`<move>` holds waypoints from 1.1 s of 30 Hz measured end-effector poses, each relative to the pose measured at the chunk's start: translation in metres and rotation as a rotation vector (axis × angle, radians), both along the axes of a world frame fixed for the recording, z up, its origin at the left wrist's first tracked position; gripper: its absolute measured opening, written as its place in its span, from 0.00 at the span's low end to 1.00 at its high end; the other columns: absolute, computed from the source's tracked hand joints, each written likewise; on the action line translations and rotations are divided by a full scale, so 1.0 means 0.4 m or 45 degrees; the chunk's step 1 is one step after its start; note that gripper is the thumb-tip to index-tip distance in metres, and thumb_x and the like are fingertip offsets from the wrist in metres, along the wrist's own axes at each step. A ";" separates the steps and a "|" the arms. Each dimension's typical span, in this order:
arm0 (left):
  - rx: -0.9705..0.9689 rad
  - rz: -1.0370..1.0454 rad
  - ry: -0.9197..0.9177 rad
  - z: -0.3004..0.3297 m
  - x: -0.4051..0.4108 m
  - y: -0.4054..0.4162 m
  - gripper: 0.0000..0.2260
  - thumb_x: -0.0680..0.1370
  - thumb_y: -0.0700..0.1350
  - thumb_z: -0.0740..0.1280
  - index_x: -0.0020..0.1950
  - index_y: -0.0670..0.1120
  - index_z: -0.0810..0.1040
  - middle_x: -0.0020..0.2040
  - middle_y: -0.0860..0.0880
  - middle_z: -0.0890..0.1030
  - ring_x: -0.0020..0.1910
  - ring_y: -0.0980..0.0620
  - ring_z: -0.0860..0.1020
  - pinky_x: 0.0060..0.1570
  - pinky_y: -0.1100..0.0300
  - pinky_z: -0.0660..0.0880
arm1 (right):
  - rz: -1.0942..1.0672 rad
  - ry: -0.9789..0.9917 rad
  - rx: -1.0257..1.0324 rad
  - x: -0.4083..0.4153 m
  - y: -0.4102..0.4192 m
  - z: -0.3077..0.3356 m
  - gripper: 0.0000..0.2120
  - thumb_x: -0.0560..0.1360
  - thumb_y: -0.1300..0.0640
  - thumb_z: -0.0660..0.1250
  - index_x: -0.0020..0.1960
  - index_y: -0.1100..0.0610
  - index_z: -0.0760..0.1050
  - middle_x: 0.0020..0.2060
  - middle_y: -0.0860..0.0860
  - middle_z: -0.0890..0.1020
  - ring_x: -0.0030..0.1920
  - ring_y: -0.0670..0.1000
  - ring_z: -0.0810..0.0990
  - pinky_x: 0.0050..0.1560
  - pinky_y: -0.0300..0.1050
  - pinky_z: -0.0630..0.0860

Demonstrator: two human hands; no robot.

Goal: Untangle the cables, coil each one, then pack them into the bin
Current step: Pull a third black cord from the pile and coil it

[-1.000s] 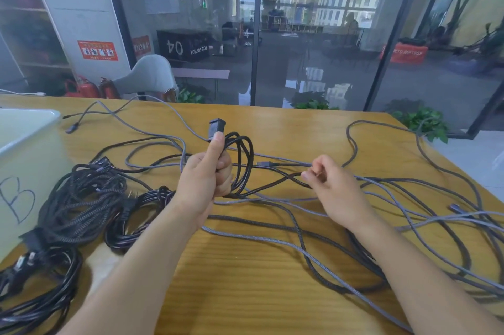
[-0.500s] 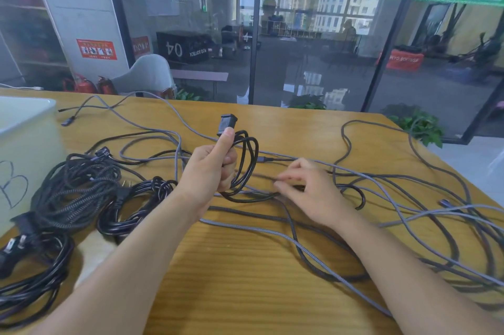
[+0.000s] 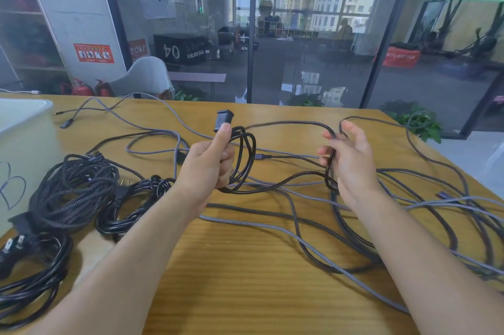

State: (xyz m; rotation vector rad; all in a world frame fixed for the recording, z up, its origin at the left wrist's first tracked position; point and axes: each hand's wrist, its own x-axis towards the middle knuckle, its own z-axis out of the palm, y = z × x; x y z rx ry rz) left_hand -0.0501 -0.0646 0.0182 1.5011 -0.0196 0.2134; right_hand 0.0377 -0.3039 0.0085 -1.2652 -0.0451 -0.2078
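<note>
My left hand (image 3: 208, 164) grips a small coil of black cable (image 3: 245, 160) above the table, thumb pressed against its black plug (image 3: 224, 120). The same cable arcs right to my right hand (image 3: 350, 160), which holds it in loosely curled fingers, lifted off the table. Grey and black tangled cables (image 3: 425, 206) spread over the right half of the wooden table (image 3: 245, 280). The white bin (image 3: 24, 144) with a drawn heart stands at the far left.
Coiled cables lie at the left: a braided black coil (image 3: 73, 190), a smaller black coil (image 3: 131, 206) and a black power cable with plug (image 3: 27, 266). A grey cable (image 3: 131, 119) runs along the far edge. Glass wall and a chair (image 3: 144, 78) stand behind the table.
My right hand lifted from the table, carrying a loop of the black cable up and to the right. The left hand kept its grip on the coil.
</note>
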 end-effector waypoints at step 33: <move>-0.051 0.094 -0.029 0.010 -0.002 0.008 0.25 0.85 0.60 0.58 0.30 0.51 0.65 0.28 0.51 0.60 0.27 0.52 0.56 0.27 0.60 0.56 | 0.714 -0.002 -0.440 -0.027 -0.046 0.057 0.20 0.82 0.65 0.58 0.71 0.55 0.75 0.31 0.52 0.74 0.35 0.50 0.70 0.43 0.43 0.73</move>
